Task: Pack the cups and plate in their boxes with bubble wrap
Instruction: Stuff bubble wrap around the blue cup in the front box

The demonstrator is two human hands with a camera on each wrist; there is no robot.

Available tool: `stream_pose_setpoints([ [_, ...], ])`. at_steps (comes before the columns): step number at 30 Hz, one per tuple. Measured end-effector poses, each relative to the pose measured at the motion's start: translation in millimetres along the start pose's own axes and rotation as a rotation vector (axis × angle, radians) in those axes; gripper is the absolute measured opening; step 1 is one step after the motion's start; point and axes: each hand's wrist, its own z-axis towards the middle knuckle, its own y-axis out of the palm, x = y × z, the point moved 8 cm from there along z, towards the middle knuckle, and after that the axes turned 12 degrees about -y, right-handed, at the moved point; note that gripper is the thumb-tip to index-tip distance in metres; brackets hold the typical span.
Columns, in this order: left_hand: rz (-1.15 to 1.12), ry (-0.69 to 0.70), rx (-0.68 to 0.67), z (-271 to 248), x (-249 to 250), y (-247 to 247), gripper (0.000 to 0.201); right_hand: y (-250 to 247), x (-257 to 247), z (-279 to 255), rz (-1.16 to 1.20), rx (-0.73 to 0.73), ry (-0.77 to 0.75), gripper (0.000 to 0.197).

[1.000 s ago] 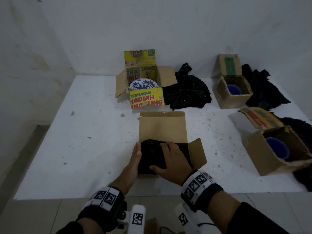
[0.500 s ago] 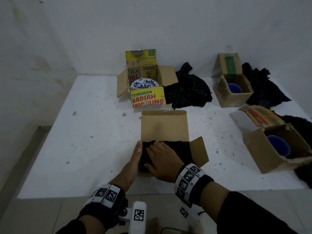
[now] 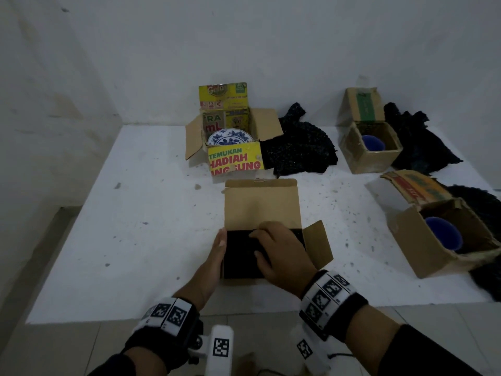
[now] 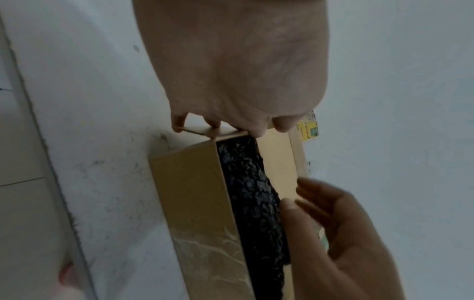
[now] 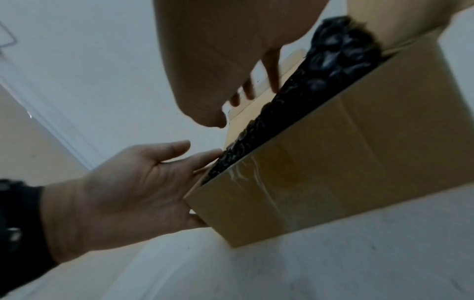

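A small brown box (image 3: 263,207) stands near the table's front edge, lid up at the back, right flap (image 3: 318,245) open. Black bubble wrap (image 3: 238,253) fills it, also visible in the wrist views (image 4: 251,192) (image 5: 320,81). Whatever is under the wrap is hidden. My left hand (image 3: 217,251) lies flat with straight fingers against the box's left wall (image 5: 143,178). My right hand (image 3: 282,248) rests on top of the wrap, its fingers reaching the foot of the lid (image 4: 333,233).
At the back a blue-patterned plate (image 3: 230,137) sits in a yellow box (image 3: 235,161). Two open boxes on the right each hold a blue cup (image 3: 372,142) (image 3: 443,234). Black bubble wrap piles (image 3: 301,147) (image 3: 417,147) lie beside them. The table's front edge (image 3: 244,310) is just below my wrists.
My right hand slid left across the wrap, then back toward the middle, staying on top of it. The left hand has stayed against the box's left wall.
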Motion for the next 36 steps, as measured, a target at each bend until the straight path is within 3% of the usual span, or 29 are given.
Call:
stream_pose_setpoints([
  [4,0.008,0.002,0.003,1.3,-1.9,-0.1,0.048,12.8,26.0,-38.0,0.015,-0.077,0.338,0.051],
  [9,0.005,0.012,0.011,5.6,-3.5,1.4,0.047,32.7,34.8,-46.4,0.284,-0.237,0.482,0.058],
  [14,-0.01,0.007,0.016,5.9,-3.6,0.6,0.047,6.2,39.1,-37.4,0.142,-0.407,0.36,0.052],
  [17,-0.011,0.008,0.019,5.8,-4.5,1.1,0.047,4.9,38.3,-36.2,0.005,-0.593,0.242,0.063],
  [21,-0.009,0.026,0.032,4.7,-2.1,3.9,0.047,6.4,38.7,-26.6,-0.076,-0.602,0.176,0.069],
  [25,0.014,0.034,0.041,3.1,-2.4,3.1,0.047,-1.0,47.3,-24.2,-0.14,-0.608,0.203,0.072],
  [27,0.026,0.046,0.04,3.6,-2.1,2.2,0.047,-7.6,44.4,-24.9,-0.061,-0.544,0.21,0.063],
  [31,0.059,0.06,0.117,7.9,-4.2,-12.8,0.056,-58.8,46.9,-37.2,-0.134,-0.023,0.245,0.046],
  [33,0.083,0.025,0.234,9.2,-9.7,-29.6,0.069,-73.7,61.9,-60.2,-0.131,0.148,0.389,0.052],
  [36,0.185,-0.067,0.411,7.7,-17.4,-53.5,0.093,-57.7,88.8,-92.4,0.228,0.1,0.746,0.058],
])
